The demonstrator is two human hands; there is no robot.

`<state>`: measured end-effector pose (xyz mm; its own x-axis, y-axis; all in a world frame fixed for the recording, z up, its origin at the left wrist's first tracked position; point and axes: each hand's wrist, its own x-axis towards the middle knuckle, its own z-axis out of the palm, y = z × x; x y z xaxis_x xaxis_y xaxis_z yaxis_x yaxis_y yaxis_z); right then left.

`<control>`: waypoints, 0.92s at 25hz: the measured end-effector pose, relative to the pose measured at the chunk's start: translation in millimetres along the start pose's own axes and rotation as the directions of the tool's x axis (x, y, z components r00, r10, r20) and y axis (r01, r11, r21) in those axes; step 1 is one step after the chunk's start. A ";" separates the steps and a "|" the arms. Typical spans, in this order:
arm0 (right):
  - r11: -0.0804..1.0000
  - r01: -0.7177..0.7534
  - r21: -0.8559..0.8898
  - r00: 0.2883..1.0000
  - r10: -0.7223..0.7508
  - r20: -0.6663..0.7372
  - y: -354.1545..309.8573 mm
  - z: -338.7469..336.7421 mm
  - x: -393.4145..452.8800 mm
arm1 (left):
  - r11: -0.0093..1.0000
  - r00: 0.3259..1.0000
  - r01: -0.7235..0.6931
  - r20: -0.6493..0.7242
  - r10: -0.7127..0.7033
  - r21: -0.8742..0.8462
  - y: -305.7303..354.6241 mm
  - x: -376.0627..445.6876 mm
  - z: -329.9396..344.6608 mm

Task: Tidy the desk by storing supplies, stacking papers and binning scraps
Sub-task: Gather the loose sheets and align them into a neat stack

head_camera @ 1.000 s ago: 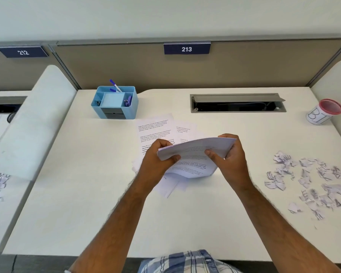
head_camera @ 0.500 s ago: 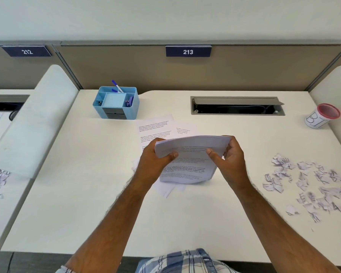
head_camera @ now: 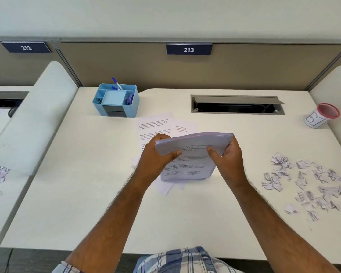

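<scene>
- The step in hand looks like stacking the papers: both hands hold a sheaf of papers (head_camera: 193, 152) upright near the middle of the desk (head_camera: 87, 194), its lower edge down on or just above the loose sheets beneath it.
- The left hand (head_camera: 156, 156) grips the left side of the sheaf, thumb across the front and fingers curled behind.
- The right hand (head_camera: 227, 156) grips the right side the same way, thumb on the printed face, fingers wrapped over the top corner.
- More printed loose sheets (head_camera: 156, 127) lie flat under and beyond the sheaf, fanned out unevenly, so the pile is not yet gathered whole.
- The next move, as I judge it, calls for squaring the sheaf's edges against the desk, then laying it down and collecting the loose sheets onto it.
- The blue organizer (head_camera: 116, 100) stands at the back left of the desk. Its rear slot holds pens (head_camera: 117, 84), a right-hand slot holds a small purple item, and a left-hand slot holds something small that I cannot make out.
- The cup (head_camera: 323, 115), white with a red rim and hand lettering, sits tilted at the far right edge; what is inside cannot be told.
- The paper scraps (head_camera: 307, 184) lie scattered on the right of the desk, well apart from the cup, not yet binned.
</scene>
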<state>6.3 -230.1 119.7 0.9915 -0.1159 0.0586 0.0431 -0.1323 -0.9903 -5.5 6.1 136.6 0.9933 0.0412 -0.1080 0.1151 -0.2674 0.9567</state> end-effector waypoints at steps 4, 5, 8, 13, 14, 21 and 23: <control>1.000 -0.023 -0.011 1.000 0.023 0.021 2.7 0.8 2.9 | 0.994 0.995 0.085 0.052 -0.081 -0.064 -9.6 1.0 2.3; 1.000 -0.021 -0.015 1.000 0.021 0.023 3.3 1.2 3.9 | 0.993 0.995 0.091 0.053 -0.088 -0.074 -9.9 1.7 3.4; 0.999 -0.029 -0.027 0.999 0.030 0.033 6.6 0.5 5.2 | 0.993 0.997 0.072 0.003 -0.072 -0.091 -7.2 5.0 7.6; 0.993 -0.099 0.060 0.989 0.092 0.116 13.7 -6.9 8.7 | 0.993 0.989 -0.026 -0.150 0.009 -0.111 -3.9 2.0 11.4; 0.991 -0.116 0.060 0.985 0.107 0.137 14.6 -7.2 8.8 | 0.996 0.988 -0.038 -0.155 0.025 -0.084 -5.3 1.1 11.9; 0.992 -0.121 0.045 0.989 0.116 0.092 10.1 1.4 6.0 | 0.996 0.993 -0.038 -0.117 0.029 -0.080 -13.2 -5.0 15.9; 0.994 -0.107 0.039 0.992 0.104 0.077 9.5 1.6 5.2 | 0.997 0.993 -0.039 -0.118 0.031 -0.073 -13.9 -5.3 15.0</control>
<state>12.1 -230.4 110.4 0.9971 -0.0533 -0.0543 -0.0586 -0.0809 -0.9950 -12.2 -4.8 119.8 0.9882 0.1459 -0.0462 0.0748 -0.1975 0.9774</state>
